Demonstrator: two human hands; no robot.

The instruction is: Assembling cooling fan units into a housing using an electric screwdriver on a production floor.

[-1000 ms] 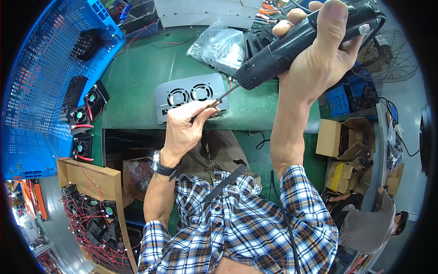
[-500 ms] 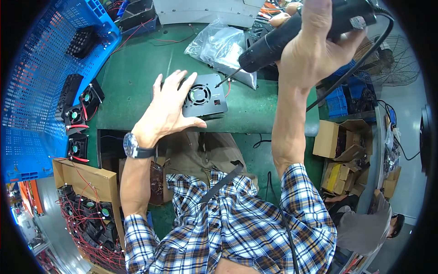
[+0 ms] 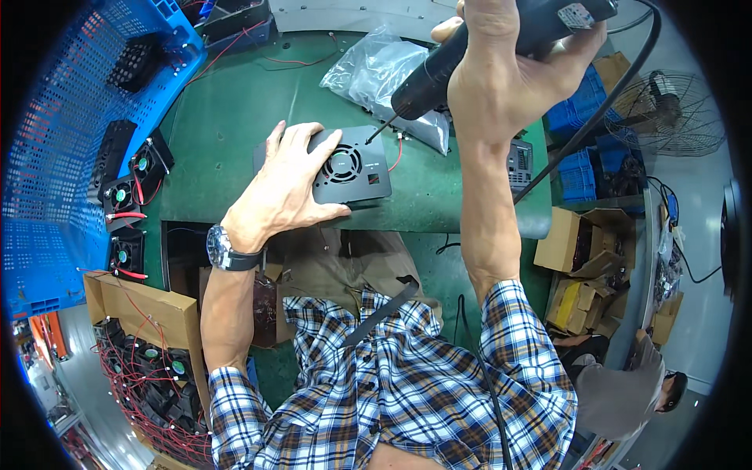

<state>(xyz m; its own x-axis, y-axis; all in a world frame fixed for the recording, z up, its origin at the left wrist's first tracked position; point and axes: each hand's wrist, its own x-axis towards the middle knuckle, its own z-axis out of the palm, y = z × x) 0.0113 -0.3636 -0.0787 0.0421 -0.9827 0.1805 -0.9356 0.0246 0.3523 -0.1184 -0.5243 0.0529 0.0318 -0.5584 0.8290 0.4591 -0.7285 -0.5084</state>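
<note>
A flat black metal case (image 3: 372, 166) with a round fan grille lies on the green bench. My left hand (image 3: 290, 172) spans it, the fingers by its far edge and the thumb along its near edge. A watch sits on that wrist. My right hand (image 3: 501, 86) is wrapped round a black electric screwdriver (image 3: 427, 84), which slants down to the left. Its thin bit meets the far part of the case's top, near a corner hole. A short red wire (image 3: 397, 157) shows by the case's right side.
A clear plastic bag (image 3: 384, 70) lies behind the case. Left are a blue crate (image 3: 55, 157), several small black fans (image 3: 125, 200) and a cardboard box (image 3: 141, 294) of wired fans. The screwdriver's cable (image 3: 603, 110) hangs at right. A person (image 3: 623, 392) is at lower right.
My right hand and the screwdriver have shifted a little left, and the bit is still at the case's far corner. A grey device now shows beside my right forearm. My left hand stays on the case.
</note>
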